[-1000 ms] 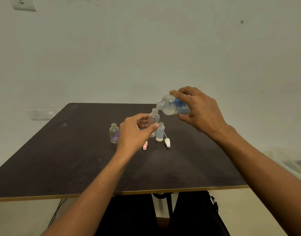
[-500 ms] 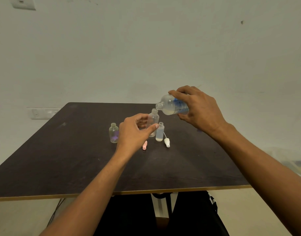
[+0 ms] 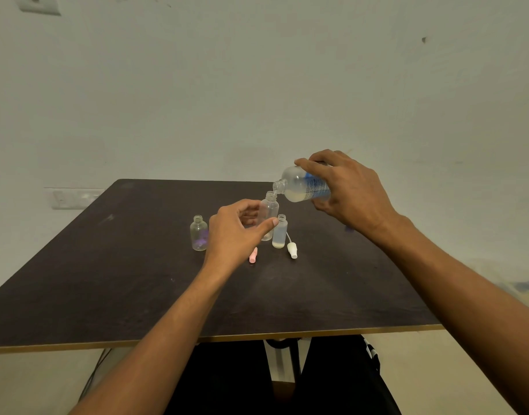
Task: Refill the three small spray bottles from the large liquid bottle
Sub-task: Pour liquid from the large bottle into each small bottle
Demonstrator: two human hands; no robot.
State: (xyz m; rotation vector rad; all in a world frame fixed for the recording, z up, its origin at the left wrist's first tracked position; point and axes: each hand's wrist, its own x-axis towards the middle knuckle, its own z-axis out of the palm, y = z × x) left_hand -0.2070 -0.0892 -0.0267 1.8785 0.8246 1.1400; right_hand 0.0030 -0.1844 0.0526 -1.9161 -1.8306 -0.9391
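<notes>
Clear large bottle [image 3: 305, 188], clasped in my right grip [image 3: 350, 196], tilts its neck over the small bottle [image 3: 269, 209]; my left grip [image 3: 233, 232] holds that one upright against tipping.

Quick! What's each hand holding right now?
Left hand: closed around the tall small bottle.
Right hand: closed around the large bottle, tipped over that small bottle's mouth.
</notes>
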